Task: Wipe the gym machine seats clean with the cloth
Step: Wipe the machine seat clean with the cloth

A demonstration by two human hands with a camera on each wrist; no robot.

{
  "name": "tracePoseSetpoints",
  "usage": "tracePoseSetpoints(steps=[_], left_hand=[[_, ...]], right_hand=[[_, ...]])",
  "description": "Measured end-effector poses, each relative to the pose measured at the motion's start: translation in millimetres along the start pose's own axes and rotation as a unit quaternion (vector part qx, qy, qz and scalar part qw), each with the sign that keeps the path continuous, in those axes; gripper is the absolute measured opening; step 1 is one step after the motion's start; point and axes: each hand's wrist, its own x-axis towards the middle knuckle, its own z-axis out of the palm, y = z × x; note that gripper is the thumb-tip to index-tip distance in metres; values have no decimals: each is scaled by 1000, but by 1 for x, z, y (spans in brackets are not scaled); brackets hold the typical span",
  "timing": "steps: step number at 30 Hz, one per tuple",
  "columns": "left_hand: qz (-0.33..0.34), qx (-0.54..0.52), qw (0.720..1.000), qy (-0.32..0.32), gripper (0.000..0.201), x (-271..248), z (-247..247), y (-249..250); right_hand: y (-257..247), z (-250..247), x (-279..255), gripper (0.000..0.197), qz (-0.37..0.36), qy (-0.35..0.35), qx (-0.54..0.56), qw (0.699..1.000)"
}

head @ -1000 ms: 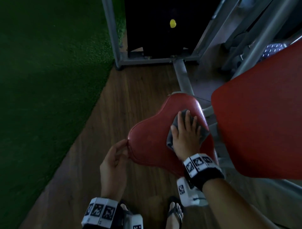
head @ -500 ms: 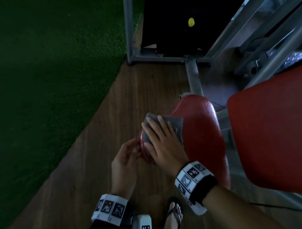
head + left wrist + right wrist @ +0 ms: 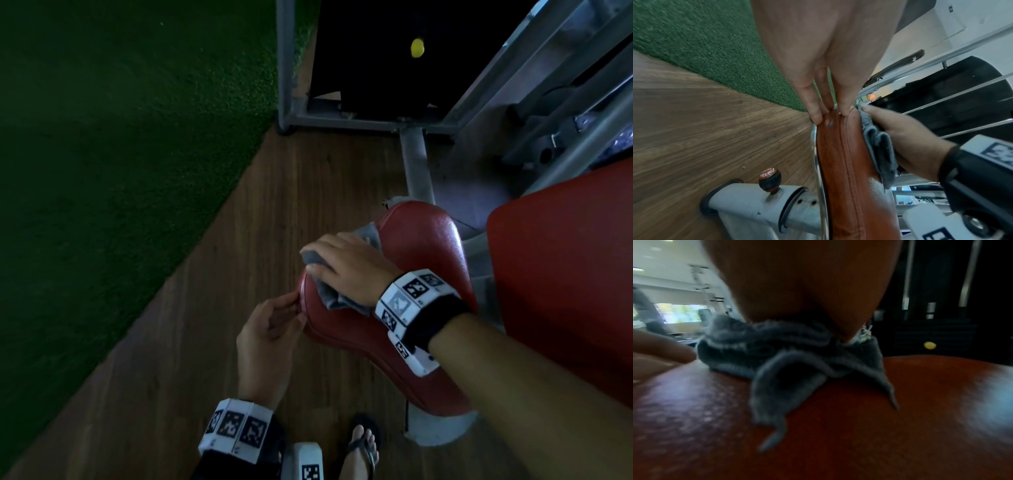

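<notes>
The red padded seat (image 3: 428, 260) sits low at centre right. My right hand (image 3: 329, 257) lies flat on a crumpled grey cloth (image 3: 337, 298) and presses it onto the seat's left front lobe, by the rim. The left wrist view shows the same cloth (image 3: 877, 146) bunched under that right hand (image 3: 906, 138) on top of the seat (image 3: 840, 162). My left hand (image 3: 274, 318) pinches the seat's front rim, its fingertips (image 3: 816, 116) on either side of the edge. In the right wrist view the cloth (image 3: 789, 353) is wrinkled on the glossy seat (image 3: 838, 426).
A large red back pad (image 3: 565, 291) stands right of the seat. Grey frame tubes (image 3: 414, 161) and a black weight stack with a yellow pin (image 3: 417, 48) lie behind. Wooden floor (image 3: 239, 308) borders green turf (image 3: 120, 154). A sandalled foot (image 3: 363, 445) and an adjustment knob (image 3: 769, 178) are below.
My right hand has slid the cloth from the seat's back right across to its left front rim. The left hand has stayed at the seat's edge.
</notes>
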Motion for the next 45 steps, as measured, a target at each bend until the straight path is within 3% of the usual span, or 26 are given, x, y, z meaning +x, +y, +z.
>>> tracePoseSetpoints(steps=[3,6,9,15,18,21,25,31,35,38,42,45], left_hand=[[2,6,1000,14,29,-2,2,-1],[8,7,1000,21,30,-3,4,-2],[4,-1,1000,24,30,-3,5,-3],[-1,-14,1000,20,29,-3,3,-3],[-4,-16,1000,12,29,-5,3,0],[-7,-25,1000,11,29,-6,4,4],[1,-2,1000,22,28,-7,10,7],[6,60,998,24,29,-9,12,3],[25,100,995,5,35,-8,12,7],[32,98,995,-9,36,-8,10,7],[25,110,993,-24,32,-6,10,10],[25,122,992,4,30,-8,16,15]], right_hand=[[0,-4,2,41,-66,-37,-11,997],[13,-18,5,38,-22,-64,33,997],[11,-17,3,39,0,-36,14,999],[-4,10,-22,52,-113,30,-79,990],[-9,32,-48,60,-111,49,-132,984],[-1,53,-78,66,-47,57,-124,989],[22,66,-121,63,126,103,-44,986],[35,87,-169,63,371,163,-4,914],[16,94,-156,59,465,203,79,858],[2,87,-129,57,442,219,107,863],[-18,74,-104,57,290,221,78,928],[-4,71,-114,55,199,218,91,951]])
